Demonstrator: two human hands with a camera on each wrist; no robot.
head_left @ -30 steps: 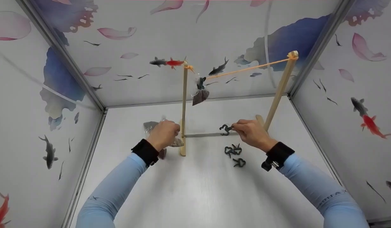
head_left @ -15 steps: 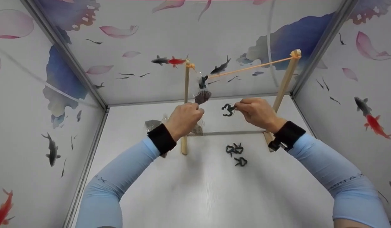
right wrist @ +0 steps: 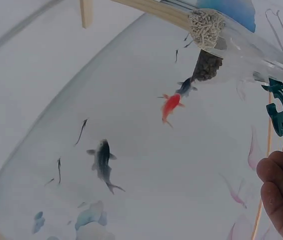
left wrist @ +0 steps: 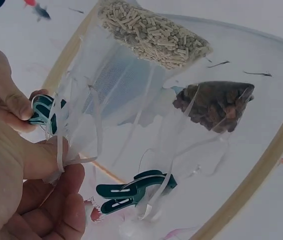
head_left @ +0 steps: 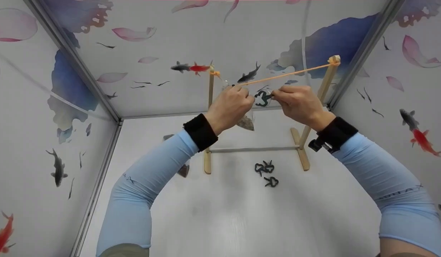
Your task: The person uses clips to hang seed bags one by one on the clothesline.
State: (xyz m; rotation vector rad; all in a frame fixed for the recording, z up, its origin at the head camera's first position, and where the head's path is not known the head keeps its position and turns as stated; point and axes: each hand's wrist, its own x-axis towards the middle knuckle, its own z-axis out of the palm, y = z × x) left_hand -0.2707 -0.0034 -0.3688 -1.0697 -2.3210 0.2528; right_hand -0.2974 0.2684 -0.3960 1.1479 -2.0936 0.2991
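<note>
My left hand (head_left: 229, 107) pinches the gathered neck of a sheer drawstring bag (left wrist: 156, 37) of pale pellets, white ribbons trailing by its fingers. It is raised close to the orange cord (head_left: 288, 74) strung between two wooden posts. Just to its right, my right hand (head_left: 302, 105) pinches a dark green clip (head_left: 262, 99), whose prongs point at the left hand; the right wrist view shows this clip (right wrist: 280, 109) near the cord. A second bag (left wrist: 216, 106), with dark brown chunks, hangs from another green clip (left wrist: 136, 190); in the head view the left hand mostly hides it.
The left post (head_left: 211, 92) and right post (head_left: 324, 84) stand on wooden feet joined by a low grey bar (head_left: 256, 149). Several green clips (head_left: 271, 181) lie on the white table. More bags (head_left: 183, 170) lie left, partly behind the left arm. Printed panels (head_left: 145, 92) enclose the table.
My left hand has lifted the pellet bag from beside the left post, up and right to the cord. My right hand has raised its clip alongside, and the two hands have come close together.
</note>
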